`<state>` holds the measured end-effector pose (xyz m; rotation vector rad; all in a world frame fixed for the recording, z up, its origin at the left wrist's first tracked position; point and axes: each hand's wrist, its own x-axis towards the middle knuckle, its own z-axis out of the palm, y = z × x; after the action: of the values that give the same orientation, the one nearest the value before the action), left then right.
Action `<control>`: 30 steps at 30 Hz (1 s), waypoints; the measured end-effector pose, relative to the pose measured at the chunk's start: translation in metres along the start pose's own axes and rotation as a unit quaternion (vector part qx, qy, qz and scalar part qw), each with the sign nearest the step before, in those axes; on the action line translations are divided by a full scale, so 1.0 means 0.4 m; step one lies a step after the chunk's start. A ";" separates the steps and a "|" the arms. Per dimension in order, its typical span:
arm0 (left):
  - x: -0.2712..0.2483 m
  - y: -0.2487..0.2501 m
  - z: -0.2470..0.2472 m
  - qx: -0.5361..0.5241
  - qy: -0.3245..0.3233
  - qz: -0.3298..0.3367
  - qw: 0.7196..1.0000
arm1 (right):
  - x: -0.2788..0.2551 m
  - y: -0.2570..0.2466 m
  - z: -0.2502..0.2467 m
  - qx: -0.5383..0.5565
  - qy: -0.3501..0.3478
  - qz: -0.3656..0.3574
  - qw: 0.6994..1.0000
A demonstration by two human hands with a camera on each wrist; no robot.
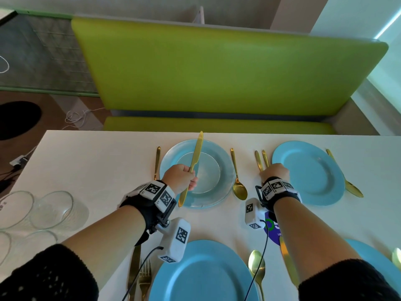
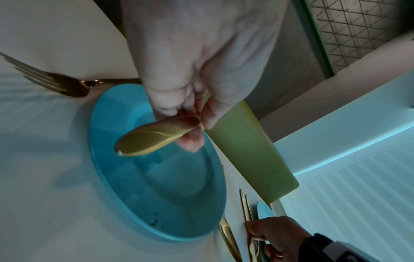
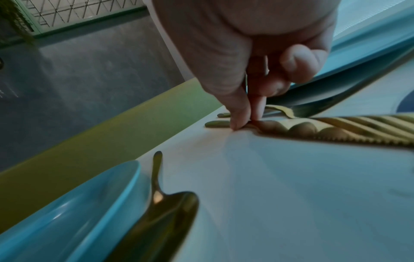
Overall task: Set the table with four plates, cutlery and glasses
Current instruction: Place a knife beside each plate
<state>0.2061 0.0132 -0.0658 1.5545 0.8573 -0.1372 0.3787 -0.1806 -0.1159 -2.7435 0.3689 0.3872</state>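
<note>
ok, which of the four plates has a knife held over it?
The far-left plate: the left hand holds a gold knife above it. Nothing is held over the other three.

- The surface (image 1: 86, 161) is plain off-white.
- The plate at the far edge (image 1: 208, 192) is pale, glassy blue-grey; the plate towards the far right corner (image 1: 310, 174) and the plate at the near edge (image 1: 201, 272) are flat sky blue.
- The knife (image 1: 194, 161) over the far plate is matt gold, and the spoon (image 1: 237, 181) beside that plate is shiny gold.
- The fork (image 1: 145, 279) and the near spoon (image 1: 256, 266) are gold too.
- The glasses (image 1: 52, 210) near the left edge are clear and colourless.
- The bench (image 1: 217, 70) beyond the far edge is lime green.
- The wrist bands (image 1: 156, 196) are black with white blocks bearing black-and-white square codes.
- The sleeves (image 1: 47, 276) are black knit.
- A sticker (image 1: 273, 232) on the surface is dark blue with a green ring.
</note>
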 end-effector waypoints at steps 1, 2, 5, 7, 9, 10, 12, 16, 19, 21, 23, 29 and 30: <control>-0.003 0.000 0.000 -0.001 0.001 -0.002 1.000 | 0.000 0.001 -0.001 -0.003 -0.001 -0.004 1.000; -0.005 0.000 0.000 -0.003 0.002 -0.002 1.000 | 0.001 0.004 0.000 -0.005 -0.002 -0.007 1.000; -0.015 0.002 -0.001 -0.001 0.007 -0.002 1.000 | -0.002 0.007 -0.003 -0.004 0.002 -0.015 1.000; -0.022 0.001 -0.003 -0.001 0.010 -0.001 1.000 | -0.011 0.004 -0.011 -0.005 0.003 -0.025 1.000; -0.032 0.001 -0.003 -0.006 0.008 -0.004 1.000 | -0.032 -0.009 -0.025 -0.010 0.004 -0.049 0.999; -0.036 0.000 -0.005 -0.007 0.006 -0.007 1.000 | -0.046 -0.019 -0.033 -0.011 0.006 -0.068 0.998; -0.045 -0.003 -0.010 0.004 0.006 -0.011 1.000 | -0.089 -0.045 -0.049 -0.006 0.009 -0.123 0.992; -0.075 -0.002 -0.024 0.053 0.021 -0.009 0.998 | -0.242 -0.110 -0.065 0.052 -0.030 -0.270 0.961; -0.108 -0.003 -0.050 0.111 0.020 0.003 0.994 | -0.388 -0.147 -0.050 0.027 -0.061 -0.374 0.925; -0.128 -0.010 -0.078 0.157 0.007 0.017 0.987 | -0.480 -0.155 -0.026 -0.006 -0.072 -0.433 0.899; -0.150 -0.022 -0.115 0.186 0.013 0.025 0.982 | -0.557 -0.156 0.000 -0.031 -0.080 -0.473 0.877; -0.228 -0.071 -0.238 0.267 -0.035 0.056 0.961 | -0.730 -0.156 0.053 -0.100 -0.067 -0.494 0.861; -0.245 -0.078 -0.259 0.271 -0.045 0.054 0.960 | -0.757 -0.157 0.057 -0.105 -0.068 -0.491 0.862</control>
<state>0.0777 0.0618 -0.0162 2.0846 0.6919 -0.3857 0.1110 -0.0533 -0.0243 -2.6442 -1.1341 0.3293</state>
